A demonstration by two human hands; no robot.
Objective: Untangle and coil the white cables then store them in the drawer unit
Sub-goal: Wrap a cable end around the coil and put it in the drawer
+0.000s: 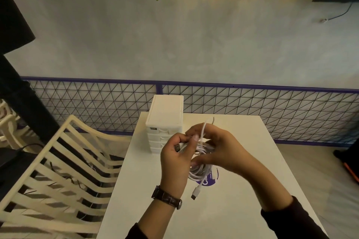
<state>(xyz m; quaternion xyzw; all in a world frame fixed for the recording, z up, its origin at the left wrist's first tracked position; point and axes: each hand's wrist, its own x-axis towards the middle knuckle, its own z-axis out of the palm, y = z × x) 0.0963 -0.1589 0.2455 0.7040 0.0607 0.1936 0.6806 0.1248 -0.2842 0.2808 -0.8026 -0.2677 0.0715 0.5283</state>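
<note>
1. Head view: white bench (242, 209), cream slatted chair (64, 161) at its left edge.
2. Drawer unit (165, 120) at bench's far edge, behind hands.
3. Left hand (175, 163) & right hand (219, 149) both grip white cables (202, 172) w/ loops over purple sticker (210, 180); plug end dangles.

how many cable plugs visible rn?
2: one plug dangles below the coil; another plug sits pinched in the left hand. Others may be hidden by the hands.
</note>
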